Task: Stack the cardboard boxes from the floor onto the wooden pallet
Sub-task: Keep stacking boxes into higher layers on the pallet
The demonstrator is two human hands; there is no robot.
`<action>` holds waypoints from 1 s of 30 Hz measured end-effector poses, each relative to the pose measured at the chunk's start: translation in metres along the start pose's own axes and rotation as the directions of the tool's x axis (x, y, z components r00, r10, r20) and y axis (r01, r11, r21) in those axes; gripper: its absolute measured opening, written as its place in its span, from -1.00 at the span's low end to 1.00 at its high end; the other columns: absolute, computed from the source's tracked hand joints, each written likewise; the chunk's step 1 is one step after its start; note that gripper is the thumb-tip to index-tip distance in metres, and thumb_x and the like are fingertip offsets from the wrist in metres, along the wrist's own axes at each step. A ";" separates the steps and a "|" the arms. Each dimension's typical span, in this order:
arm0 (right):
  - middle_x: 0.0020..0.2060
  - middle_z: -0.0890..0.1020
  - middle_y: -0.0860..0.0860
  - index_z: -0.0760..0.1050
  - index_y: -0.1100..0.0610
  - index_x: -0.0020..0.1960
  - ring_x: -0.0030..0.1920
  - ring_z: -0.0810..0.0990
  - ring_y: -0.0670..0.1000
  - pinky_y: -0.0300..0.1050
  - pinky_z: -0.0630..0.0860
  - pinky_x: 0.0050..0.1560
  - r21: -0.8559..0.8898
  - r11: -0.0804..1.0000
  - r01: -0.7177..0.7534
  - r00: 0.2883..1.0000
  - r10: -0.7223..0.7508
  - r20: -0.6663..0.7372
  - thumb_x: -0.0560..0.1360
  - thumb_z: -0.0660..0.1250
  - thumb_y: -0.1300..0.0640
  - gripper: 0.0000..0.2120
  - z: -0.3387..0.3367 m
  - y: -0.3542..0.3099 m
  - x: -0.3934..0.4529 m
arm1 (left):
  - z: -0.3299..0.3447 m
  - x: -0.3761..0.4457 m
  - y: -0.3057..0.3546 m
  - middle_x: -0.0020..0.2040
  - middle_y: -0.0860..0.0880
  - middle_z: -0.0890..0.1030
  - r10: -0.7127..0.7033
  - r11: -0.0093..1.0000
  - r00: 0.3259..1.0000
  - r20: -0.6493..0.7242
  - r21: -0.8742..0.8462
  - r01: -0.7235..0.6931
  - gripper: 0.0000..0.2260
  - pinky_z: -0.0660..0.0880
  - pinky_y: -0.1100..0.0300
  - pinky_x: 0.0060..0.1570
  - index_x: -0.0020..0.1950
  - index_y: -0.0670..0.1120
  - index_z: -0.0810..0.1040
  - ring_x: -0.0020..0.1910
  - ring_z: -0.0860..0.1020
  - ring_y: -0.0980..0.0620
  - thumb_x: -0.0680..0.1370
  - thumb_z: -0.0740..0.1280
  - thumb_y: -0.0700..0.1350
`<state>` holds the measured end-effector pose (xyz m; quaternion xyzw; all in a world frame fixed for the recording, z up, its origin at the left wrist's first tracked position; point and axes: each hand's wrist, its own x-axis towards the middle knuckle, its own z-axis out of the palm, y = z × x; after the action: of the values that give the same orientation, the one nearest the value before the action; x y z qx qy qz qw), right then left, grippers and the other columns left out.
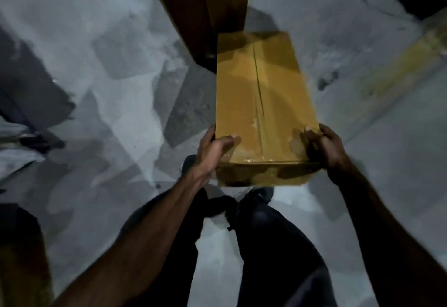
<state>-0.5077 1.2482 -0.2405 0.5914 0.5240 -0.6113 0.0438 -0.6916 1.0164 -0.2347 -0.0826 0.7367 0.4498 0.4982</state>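
Note:
A long tan cardboard box (261,98), taped along its top seam, is held above the grey floor in front of my legs. My left hand (212,148) grips its near left corner, thumb on top. On the near right corner sits my right hand (324,147), fingers over the top edge. Beyond the held box stands another tall cardboard box (205,4), its dark side facing me. No wooden pallet shows in this view.
Grey concrete floor (116,47) with patchy shadows spreads all around. A faded yellow line (396,64) crosses the floor at right. Dark and pale items (21,132) lie at the left edge. A brownish object (19,258) sits at the bottom left.

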 end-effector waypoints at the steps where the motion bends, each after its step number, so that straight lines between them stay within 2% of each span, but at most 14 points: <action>1: 0.08 0.74 -0.07 0.65 -0.02 0.27 0.12 0.69 0.05 0.04 0.59 0.19 0.050 0.999 0.002 1.000 -0.001 -0.017 0.55 0.47 -0.10 -0.67 -0.007 -0.016 -0.025 | -0.002 -0.023 0.021 0.15 0.16 0.72 0.024 1.000 1.000 0.003 0.007 -0.024 -0.65 0.58 0.13 0.17 0.35 0.13 0.60 0.14 0.67 0.13 0.58 0.45 -0.11; 2: 0.09 0.74 -0.08 0.65 0.00 0.29 0.11 0.69 0.01 -0.01 0.58 0.16 0.091 0.996 0.011 0.999 -0.007 -0.044 0.58 0.45 -0.06 -0.69 -0.013 -0.032 -0.051 | -0.004 -0.045 0.042 0.13 0.17 0.72 0.034 0.999 0.999 -0.007 0.014 -0.034 -0.68 0.58 0.14 0.15 0.33 0.15 0.60 0.12 0.66 0.15 0.59 0.45 -0.09; 4: 0.11 0.75 -0.07 0.67 0.03 0.29 0.14 0.69 0.00 -0.04 0.57 0.19 0.143 0.989 0.043 0.991 -0.024 -0.135 0.51 0.46 -0.18 -0.56 -0.022 -0.060 -0.095 | -0.004 -0.084 0.080 0.12 0.16 0.72 0.028 1.000 0.999 -0.045 0.005 -0.028 -0.73 0.59 0.09 0.14 0.29 0.15 0.62 0.10 0.66 0.12 0.59 0.44 0.05; 7: 0.22 0.71 0.02 0.66 0.07 0.30 0.26 0.62 0.11 0.02 0.50 0.35 0.126 0.990 0.068 0.945 -0.024 -0.326 0.30 0.38 -0.48 -0.20 -0.034 -0.098 -0.154 | 0.005 -0.136 0.122 0.16 0.06 0.72 0.033 0.997 0.993 -0.116 0.077 -0.024 -0.45 0.59 -0.12 0.24 0.31 0.14 0.63 0.16 0.65 -0.03 0.43 0.36 0.42; 9: 0.26 0.68 0.09 0.65 0.07 0.30 0.28 0.60 0.17 -0.02 0.47 0.30 0.114 0.993 0.028 0.921 0.018 -0.389 0.41 0.36 -0.41 -0.31 -0.040 -0.119 -0.192 | 0.010 -0.162 0.136 0.12 0.05 0.72 0.068 0.989 0.985 -0.156 0.142 -0.046 -0.42 0.59 -0.13 0.21 0.22 0.13 0.66 0.14 0.65 -0.06 0.40 0.29 0.48; 11: 0.24 0.68 0.13 0.67 0.06 0.26 0.26 0.61 0.21 -0.01 0.47 0.25 0.105 0.994 0.019 0.892 0.030 -0.451 0.48 0.35 -0.33 -0.43 -0.046 -0.132 -0.229 | 0.015 -0.194 0.155 0.09 0.01 0.71 0.096 0.982 0.981 -0.168 0.174 -0.066 -0.48 0.58 -0.06 0.15 0.18 0.08 0.67 0.11 0.64 -0.08 0.48 0.28 0.42; 14: 0.14 0.69 0.12 0.66 0.07 0.23 0.17 0.61 0.19 -0.01 0.49 0.19 0.193 0.981 0.023 0.837 0.087 -0.541 0.51 0.36 -0.30 -0.48 -0.054 -0.134 -0.283 | 0.016 -0.237 0.180 0.14 -0.05 0.67 0.126 0.974 0.978 -0.166 0.209 -0.090 -0.53 0.57 -0.06 0.15 0.27 0.06 0.62 0.10 0.61 -0.10 0.54 0.32 0.35; 17: 0.07 0.67 0.05 0.66 0.08 0.20 0.12 0.59 0.15 0.02 0.53 0.21 0.315 0.946 0.073 0.795 0.136 -0.591 0.47 0.35 -0.32 -0.46 -0.052 -0.131 -0.342 | 0.012 -0.271 0.203 0.20 -0.04 0.64 0.213 0.937 0.973 -0.087 0.302 -0.178 -0.52 0.51 0.01 0.09 0.37 0.04 0.59 0.10 0.57 -0.07 0.59 0.32 0.31; 19: 0.07 0.70 0.07 0.67 0.07 0.16 0.13 0.62 0.19 0.12 0.58 0.22 0.367 0.921 0.128 0.752 0.151 -0.641 0.38 0.32 -0.39 -0.38 -0.047 -0.132 -0.379 | 0.010 -0.293 0.221 0.29 -0.06 0.62 0.297 0.884 0.955 -0.029 0.387 -0.263 -0.47 0.53 -0.05 0.19 0.41 0.01 0.58 0.17 0.57 -0.12 0.60 0.30 0.33; 22: 0.10 0.69 0.08 0.64 0.09 0.13 0.15 0.62 0.19 0.11 0.57 0.23 0.424 0.884 0.197 0.657 0.202 -0.726 0.47 0.36 -0.32 -0.49 -0.035 -0.133 -0.431 | 0.005 -0.324 0.244 0.33 -0.07 0.61 0.360 0.827 0.928 0.097 0.427 -0.365 -0.44 0.55 -0.11 0.24 0.42 -0.01 0.56 0.24 0.58 -0.17 0.58 0.30 0.34; 24: 0.09 0.64 0.04 0.57 0.05 0.05 0.14 0.59 0.14 0.06 0.54 0.20 0.474 0.845 0.246 0.598 0.253 -0.761 0.56 0.38 -0.25 -0.64 -0.025 -0.130 -0.465 | 0.002 -0.344 0.254 0.21 -0.06 0.65 0.415 0.759 0.883 0.220 0.451 -0.470 -0.50 0.55 -0.04 0.13 0.34 0.01 0.60 0.16 0.60 -0.14 0.58 0.28 0.33; 25: 0.09 0.60 0.02 0.57 0.05 0.09 0.13 0.57 0.12 0.04 0.51 0.17 0.492 0.824 0.280 0.560 0.276 -0.781 0.59 0.38 -0.22 -0.67 -0.019 -0.130 -0.483 | 0.000 -0.357 0.259 0.18 -0.05 0.65 0.437 0.729 0.858 0.269 0.453 -0.513 -0.51 0.54 -0.03 0.12 0.33 0.03 0.60 0.14 0.60 -0.13 0.57 0.28 0.33; 28: 0.11 0.60 0.00 0.61 0.12 0.29 0.16 0.57 0.14 -0.02 0.44 0.10 0.511 0.779 0.362 0.441 0.340 -0.831 0.58 0.36 -0.25 -0.50 0.002 -0.122 -0.532 | -0.004 -0.393 0.270 0.26 -0.04 0.64 0.449 0.683 0.806 0.386 0.434 -0.588 -0.40 0.55 -0.11 0.23 0.46 0.08 0.52 0.20 0.58 -0.13 0.52 0.30 0.37; 30: 0.07 0.64 -0.03 0.66 0.03 0.19 0.12 0.58 0.11 0.01 0.46 0.09 0.518 0.752 0.407 0.358 0.390 -0.848 0.56 0.35 -0.28 -0.58 0.015 -0.115 -0.569 | -0.002 -0.423 0.272 0.27 -0.04 0.63 0.461 0.624 0.750 0.475 0.427 -0.654 -0.35 0.55 -0.14 0.26 0.51 0.06 0.48 0.22 0.58 -0.14 0.51 0.31 0.38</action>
<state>-0.4265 0.9672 0.2614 0.7994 0.2033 -0.3053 -0.4758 -0.6410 1.0349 0.2652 0.3798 0.7326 0.3491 0.4441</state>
